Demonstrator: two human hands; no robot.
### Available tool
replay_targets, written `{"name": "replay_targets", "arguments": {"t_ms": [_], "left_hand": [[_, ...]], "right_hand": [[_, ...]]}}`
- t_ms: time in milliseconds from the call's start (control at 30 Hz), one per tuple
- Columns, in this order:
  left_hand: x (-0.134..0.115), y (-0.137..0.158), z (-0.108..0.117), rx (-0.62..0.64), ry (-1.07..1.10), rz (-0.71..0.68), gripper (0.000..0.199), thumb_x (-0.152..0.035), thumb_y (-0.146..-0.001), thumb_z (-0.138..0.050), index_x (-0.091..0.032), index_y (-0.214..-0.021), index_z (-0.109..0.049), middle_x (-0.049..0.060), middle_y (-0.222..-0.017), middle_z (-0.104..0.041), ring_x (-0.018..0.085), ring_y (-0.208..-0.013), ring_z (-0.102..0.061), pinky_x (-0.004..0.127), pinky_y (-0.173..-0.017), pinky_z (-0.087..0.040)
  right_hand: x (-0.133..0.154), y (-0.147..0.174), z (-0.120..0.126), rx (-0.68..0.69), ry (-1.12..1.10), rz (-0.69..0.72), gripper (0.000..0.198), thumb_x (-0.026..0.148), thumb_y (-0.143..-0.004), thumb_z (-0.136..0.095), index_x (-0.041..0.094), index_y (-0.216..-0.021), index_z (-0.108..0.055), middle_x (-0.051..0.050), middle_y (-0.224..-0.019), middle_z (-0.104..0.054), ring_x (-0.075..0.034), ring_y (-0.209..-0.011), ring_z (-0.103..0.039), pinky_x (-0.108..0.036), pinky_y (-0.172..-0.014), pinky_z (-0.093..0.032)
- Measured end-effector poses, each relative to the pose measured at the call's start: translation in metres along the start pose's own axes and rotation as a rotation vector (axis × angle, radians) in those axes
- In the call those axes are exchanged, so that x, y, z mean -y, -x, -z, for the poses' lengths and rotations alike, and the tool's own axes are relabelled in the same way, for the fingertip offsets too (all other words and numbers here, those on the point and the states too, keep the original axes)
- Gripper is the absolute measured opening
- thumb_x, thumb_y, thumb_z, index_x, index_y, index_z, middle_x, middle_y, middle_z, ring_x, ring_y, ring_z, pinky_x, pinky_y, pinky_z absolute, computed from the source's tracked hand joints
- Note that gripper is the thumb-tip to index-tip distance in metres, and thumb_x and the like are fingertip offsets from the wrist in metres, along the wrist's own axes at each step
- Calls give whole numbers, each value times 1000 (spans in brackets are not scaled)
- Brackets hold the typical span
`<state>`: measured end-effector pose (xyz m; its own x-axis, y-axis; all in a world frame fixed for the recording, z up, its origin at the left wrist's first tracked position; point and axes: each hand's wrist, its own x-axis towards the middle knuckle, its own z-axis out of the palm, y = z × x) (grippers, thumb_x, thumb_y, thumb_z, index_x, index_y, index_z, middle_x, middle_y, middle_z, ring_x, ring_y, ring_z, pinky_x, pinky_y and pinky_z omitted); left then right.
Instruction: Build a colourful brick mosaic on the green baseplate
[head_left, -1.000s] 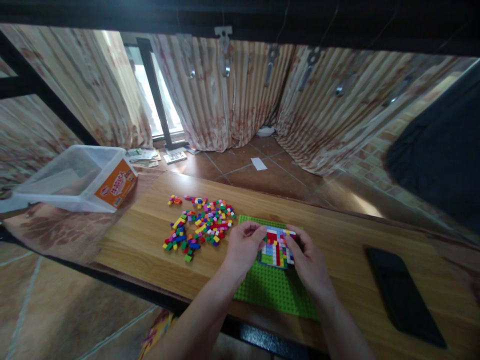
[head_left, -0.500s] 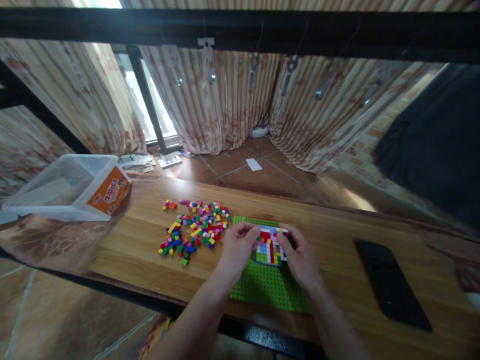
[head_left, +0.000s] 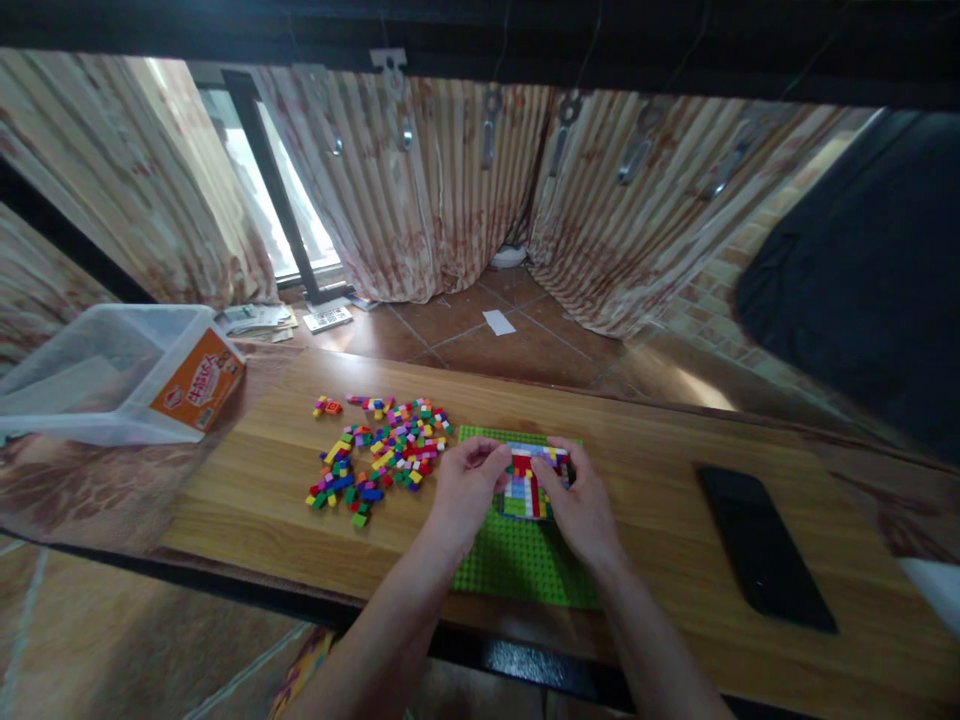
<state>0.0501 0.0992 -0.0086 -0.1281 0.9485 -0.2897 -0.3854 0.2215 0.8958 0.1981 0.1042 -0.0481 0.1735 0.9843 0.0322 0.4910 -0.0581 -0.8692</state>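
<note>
A small multicoloured panel of toy building bricks (head_left: pixel 521 490) is held tilted over the green studded baseplate (head_left: pixel 521 568). My left hand (head_left: pixel 466 492) pinches its left edge, thumb on the upper left corner. At the right side my right hand (head_left: pixel 583 505) grips the panel, its thumb lying across the front. Red, white, light blue, yellow and lime bricks show on the panel's face. The fingers behind it are mostly hidden. Loose toy bricks (head_left: pixel 401 440) of many colours are spread on the wooden table just left of my left hand.
A black phone (head_left: pixel 763 548) lies on the wooden table (head_left: pixel 645 440) to the right. At the far left stands a clear plastic bin (head_left: pixel 97 425) with an orange label. A dark bar (head_left: pixel 465 40) crosses above, in front of curtains (head_left: pixel 450 200). Papers (head_left: pixel 259 318) lie beyond the table.
The camera view has shifted slightly, so most things appear a little further left and higher. My right thumb has slid toward the panel's middle. Both hands still grip the panel.
</note>
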Motion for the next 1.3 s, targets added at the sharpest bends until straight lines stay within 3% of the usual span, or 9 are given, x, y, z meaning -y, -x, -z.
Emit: {"name": "replay_targets", "arguments": {"t_ms": [300,533,767,933,1167,1300], "left_hand": [[1,0,1,6,-18,4,24,-34,-62,-79,-14,-68,-67,-3,-59,-60,7,-51,-51,20,-53,-41],[0,2,2,25,-19,-10,25,-35,-62,-81,-13,-70,-71,-2,-60,-63,6,-52,-50,19,-53,-40],[-3,4,1,56,20,-19,25,-35,-62,-83,-14,-72,-73,-1,-60,-64,7,-51,-50,20,-53,-39],[-3,6,0,153,58,-12,31,-40,-62,-83,-13,-71,-74,0,-57,-63,7,-49,-48,21,-51,-37],[2,7,-2,207,125,9,33,-43,-58,-83,-14,-71,-74,1,-59,-63,8,-49,-48,23,-50,-38],[7,0,3,41,5,-64,11,-26,-66,-74,-16,-69,-71,0,-60,-62,10,-52,-49,23,-53,-39]], "right_hand": [[3,2,-2,-18,-29,12,51,58,-79,-59,21,-115,-63,-9,-106,-71,-25,-93,-64,-43,-89,-47],[3,4,7,10,-61,34,56,58,-87,-50,21,-127,-62,-11,-123,-67,-27,-109,-62,-46,-98,-45],[19,16,8,-162,73,380,28,48,-88,-57,28,-102,-72,-6,-109,-69,-26,-108,-58,-46,-98,-43],[30,22,9,-151,163,473,27,52,-87,-58,32,-95,-75,-5,-101,-71,-27,-100,-59,-48,-92,-43],[19,17,15,-93,102,424,33,58,-84,-56,31,-89,-74,-6,-96,-71,-29,-96,-60,-51,-89,-44],[16,10,28,-127,91,344,33,59,-83,-58,30,-89,-73,-7,-102,-68,-30,-102,-59,-50,-92,-44]]}}
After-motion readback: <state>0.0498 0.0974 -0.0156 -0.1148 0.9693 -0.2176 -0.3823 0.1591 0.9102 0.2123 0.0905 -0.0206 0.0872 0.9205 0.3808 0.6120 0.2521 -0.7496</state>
